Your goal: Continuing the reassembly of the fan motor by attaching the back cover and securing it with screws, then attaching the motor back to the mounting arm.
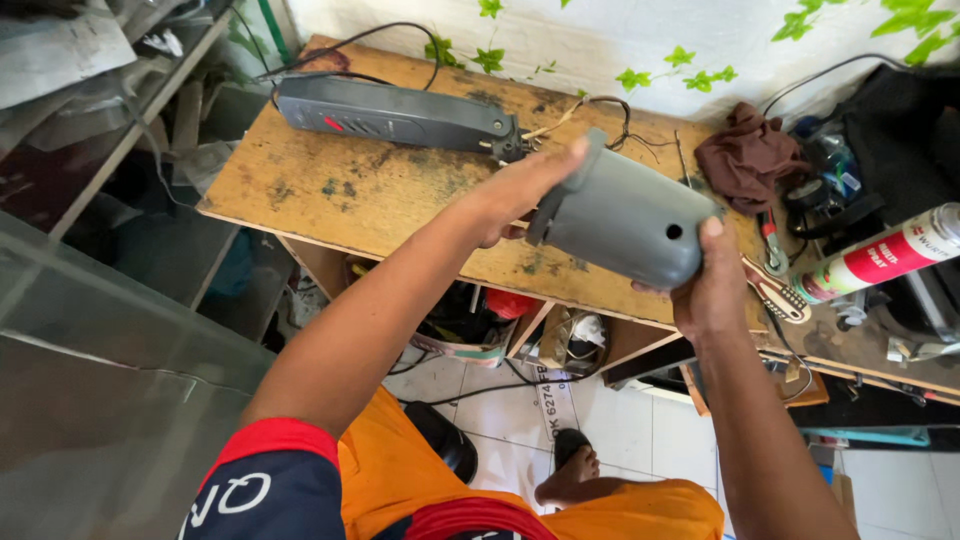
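I hold a grey plastic tool housing [625,220] above the wooden workbench [360,200]. It is a rounded shell with a small round hole in its side. My left hand [515,190] grips its open, flanged end from the left. My right hand [712,285] cups its rounded end from below and the right, thumb on the shell. On the bench behind lies a long dark grey power-tool body [395,115] with bare wires and a black cable at its right end.
A brown rag [750,155], pliers [775,285], a spray can [880,255] and a black bag [900,140] crowd the right side. Shelves with clutter stand at the left. Below the bench are tiled floor, boxes and my foot [570,475].
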